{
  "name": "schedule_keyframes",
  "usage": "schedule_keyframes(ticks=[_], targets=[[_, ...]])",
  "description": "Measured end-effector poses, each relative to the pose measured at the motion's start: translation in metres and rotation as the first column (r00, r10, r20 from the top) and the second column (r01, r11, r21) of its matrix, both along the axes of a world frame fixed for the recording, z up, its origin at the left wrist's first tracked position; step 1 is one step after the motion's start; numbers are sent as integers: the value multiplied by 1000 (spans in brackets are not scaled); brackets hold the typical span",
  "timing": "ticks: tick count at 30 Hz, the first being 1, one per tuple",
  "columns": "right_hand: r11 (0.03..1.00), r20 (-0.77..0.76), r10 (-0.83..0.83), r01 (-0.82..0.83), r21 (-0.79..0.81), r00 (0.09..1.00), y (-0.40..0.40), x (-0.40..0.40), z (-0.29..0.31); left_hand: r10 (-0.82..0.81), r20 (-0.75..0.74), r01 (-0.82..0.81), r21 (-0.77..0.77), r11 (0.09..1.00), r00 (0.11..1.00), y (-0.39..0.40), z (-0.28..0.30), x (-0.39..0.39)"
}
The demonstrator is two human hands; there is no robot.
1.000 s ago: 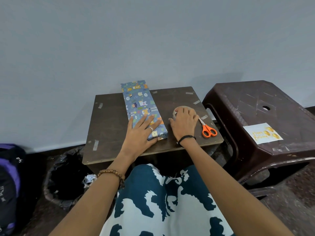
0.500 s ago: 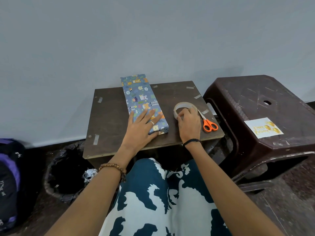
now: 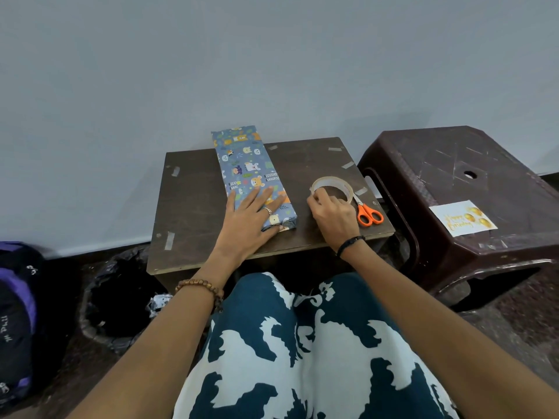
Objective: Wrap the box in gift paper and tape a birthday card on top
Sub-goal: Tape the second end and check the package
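Observation:
A long box wrapped in blue cartoon-print gift paper (image 3: 245,164) lies on the small brown table (image 3: 193,207), its far end past the table's back edge. My left hand (image 3: 251,222) rests flat on the box's near end with straight fingers. A roll of clear tape (image 3: 332,184) lies to the right of the box. My right hand (image 3: 331,214) has curled fingers and pinches the roll's near left edge. A white birthday card with gold balloons (image 3: 462,217) lies on the dark plastic stool (image 3: 453,164) at the right.
Orange-handled scissors (image 3: 367,213) lie just right of the tape roll. Short tape strips stick to the tabletop edges. A black-lined bin (image 3: 121,294) stands on the floor left of the table, and a purple backpack (image 3: 15,313) beyond it. A grey wall is directly behind.
My right hand has slid back from covering the tape roll to its near left edge, now pinching it. My left hand stays flat on the box. The camera has tilted slightly.

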State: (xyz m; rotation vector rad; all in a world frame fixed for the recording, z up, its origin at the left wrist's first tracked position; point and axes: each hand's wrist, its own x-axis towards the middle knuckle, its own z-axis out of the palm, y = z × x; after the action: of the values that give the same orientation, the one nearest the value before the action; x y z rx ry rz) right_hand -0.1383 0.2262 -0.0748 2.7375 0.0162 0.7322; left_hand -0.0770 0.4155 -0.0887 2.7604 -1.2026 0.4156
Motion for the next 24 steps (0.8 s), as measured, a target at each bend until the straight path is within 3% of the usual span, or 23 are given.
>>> schedule_keyframes(ticks=[6,15,19,22,24], targets=[[995,-51,32,-36,-91,998,-1,0,3,13,-41,-12,6,1000,999,1,2,-1],[998,-68,17,-20,-54,998,1,-10,4,-2,-1,2,58,998,1000,0,5,-2],[983,-48,109,-100,156,993,0,-14,2,8,8,-8,61,998,1000,-1,6,-3],[945,-39,46,-31,325,998,1,-17,3,7,19,-8,50,999,1000,-1,4,-3],[919,-123,19,31,393,992,-1,-17,2,7,9,-7,40,999,1000,-1,3,-3]])
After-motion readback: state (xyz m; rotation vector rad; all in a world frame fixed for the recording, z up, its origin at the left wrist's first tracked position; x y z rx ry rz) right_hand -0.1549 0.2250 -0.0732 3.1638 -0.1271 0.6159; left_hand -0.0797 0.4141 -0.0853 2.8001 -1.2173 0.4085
